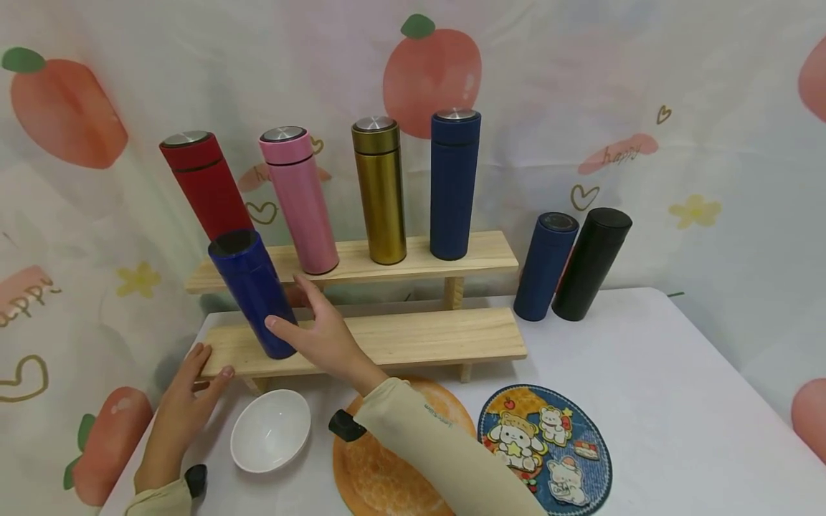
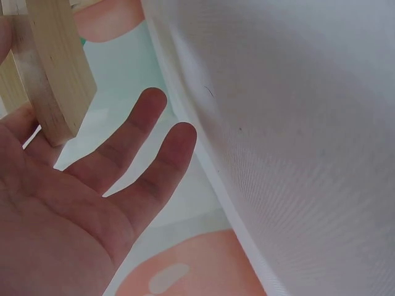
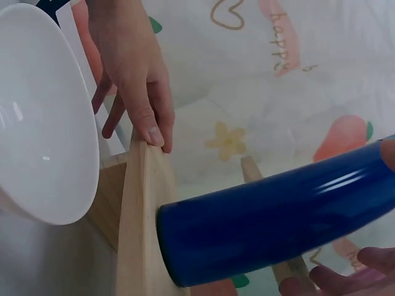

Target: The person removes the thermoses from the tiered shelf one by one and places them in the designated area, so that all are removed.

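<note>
A glossy blue thermos bottle (image 1: 253,294) stands on the left part of the lower wooden shelf (image 1: 413,337). My right hand (image 1: 325,337) is just to its right, the thumb at the bottle's side and the other fingers loosely spread. In the right wrist view, the fingertips (image 3: 333,279) are apart from the bottle (image 3: 265,216). My left hand (image 1: 183,408) holds the left end of the lower shelf between thumb and fingers. The left wrist view shows two of its fingers (image 2: 154,166) extended away from the board (image 2: 52,68).
On the upper shelf (image 1: 413,254) stand a red (image 1: 203,179), a pink (image 1: 300,201), a gold (image 1: 379,193) and a navy bottle (image 1: 454,186). Navy (image 1: 545,265) and black (image 1: 590,265) bottles stand right. A white bowl (image 1: 271,431), orange mat (image 1: 387,459) and cartoon mat (image 1: 548,401) lie in front.
</note>
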Tool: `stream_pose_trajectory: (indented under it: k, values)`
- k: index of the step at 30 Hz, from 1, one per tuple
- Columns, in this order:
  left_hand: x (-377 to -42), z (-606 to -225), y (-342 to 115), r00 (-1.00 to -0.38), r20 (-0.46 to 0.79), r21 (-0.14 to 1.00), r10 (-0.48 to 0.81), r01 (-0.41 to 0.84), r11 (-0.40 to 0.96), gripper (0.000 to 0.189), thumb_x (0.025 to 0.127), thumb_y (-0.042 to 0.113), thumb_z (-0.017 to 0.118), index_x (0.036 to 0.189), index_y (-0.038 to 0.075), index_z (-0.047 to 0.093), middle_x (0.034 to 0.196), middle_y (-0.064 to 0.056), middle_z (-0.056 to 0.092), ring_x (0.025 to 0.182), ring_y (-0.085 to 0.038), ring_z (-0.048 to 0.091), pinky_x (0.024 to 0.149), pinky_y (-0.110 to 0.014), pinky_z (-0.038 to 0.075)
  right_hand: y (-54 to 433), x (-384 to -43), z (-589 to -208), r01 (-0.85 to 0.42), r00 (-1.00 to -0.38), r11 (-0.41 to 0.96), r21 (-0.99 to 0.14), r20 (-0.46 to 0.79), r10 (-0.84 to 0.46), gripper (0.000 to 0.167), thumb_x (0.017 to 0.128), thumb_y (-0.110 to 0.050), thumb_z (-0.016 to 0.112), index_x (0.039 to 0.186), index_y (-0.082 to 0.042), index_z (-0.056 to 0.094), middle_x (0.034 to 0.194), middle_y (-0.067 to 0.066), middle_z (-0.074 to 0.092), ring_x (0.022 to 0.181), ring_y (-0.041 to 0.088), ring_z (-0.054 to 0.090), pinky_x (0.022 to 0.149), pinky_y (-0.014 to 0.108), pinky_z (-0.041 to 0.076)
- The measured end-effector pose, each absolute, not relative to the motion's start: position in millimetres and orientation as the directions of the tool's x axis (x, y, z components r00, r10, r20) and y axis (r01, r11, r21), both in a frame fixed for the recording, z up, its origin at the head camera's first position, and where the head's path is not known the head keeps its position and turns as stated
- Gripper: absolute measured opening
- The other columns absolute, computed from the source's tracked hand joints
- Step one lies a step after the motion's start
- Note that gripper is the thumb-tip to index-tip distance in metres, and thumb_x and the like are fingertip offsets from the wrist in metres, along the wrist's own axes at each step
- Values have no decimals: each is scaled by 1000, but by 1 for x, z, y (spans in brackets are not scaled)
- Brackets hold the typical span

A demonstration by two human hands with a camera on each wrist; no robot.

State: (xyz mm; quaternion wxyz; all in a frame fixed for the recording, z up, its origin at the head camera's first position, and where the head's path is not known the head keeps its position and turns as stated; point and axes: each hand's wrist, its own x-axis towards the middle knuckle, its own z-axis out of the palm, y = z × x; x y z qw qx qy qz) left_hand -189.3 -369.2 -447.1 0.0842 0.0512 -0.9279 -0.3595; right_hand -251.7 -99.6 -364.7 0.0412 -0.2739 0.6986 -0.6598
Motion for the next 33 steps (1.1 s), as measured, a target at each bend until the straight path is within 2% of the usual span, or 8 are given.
stream_pose_trajectory:
  k: [3, 9, 16, 26, 33]
  values:
    - [-189, -446, -369, -981, 119, 674, -154, -34, 738, 84, 111, 46, 58, 166, -7, 23, 174, -29, 13, 134, -58, 50, 109, -70, 44, -108, -254, -366, -318, -856, 8, -948, 283, -432, 85, 100, -36, 73, 169, -11, 31, 152, 2, 58, 140, 17, 53, 117, 37, 44]
    - [-191, -447, -369, -981, 122, 670, -151, -31, 742, 85, 111, 47, 58, 166, -7, 22, 175, -29, 13, 135, -57, 50, 109, -70, 44, -121, -260, -365, -304, -865, 42, -952, 257, -431, 82, 99, -38, 74, 168, -17, 35, 159, 2, 52, 141, 14, 51, 118, 39, 43]
    - [-190, -447, -369, -981, 114, 675, -155, -38, 737, 85, 111, 47, 58, 166, -7, 23, 174, -29, 13, 135, -57, 50, 110, -70, 44, -130, -264, -364, -258, -890, 73, -963, 208, -405, 83, 97, -38, 78, 167, -22, 38, 156, 1, 54, 136, 16, 56, 115, 43, 47]
    - [-189, -447, -369, -983, 105, 684, -153, -40, 728, 84, 111, 46, 57, 166, -7, 22, 174, -29, 13, 136, -57, 49, 110, -69, 44, -142, -269, -367, -258, -906, 80, -963, 213, -367, 82, 94, -33, 83, 164, -21, 43, 148, 0, 62, 128, 14, 61, 112, 40, 49]
    - [-191, -448, -370, -983, 107, 679, -151, -39, 733, 85, 111, 47, 57, 166, -7, 22, 175, -29, 12, 135, -57, 50, 109, -70, 44, -142, -269, -366, -237, -922, 99, -966, 192, -337, 81, 93, -33, 86, 162, -20, 46, 147, 2, 63, 130, 15, 61, 113, 42, 50]
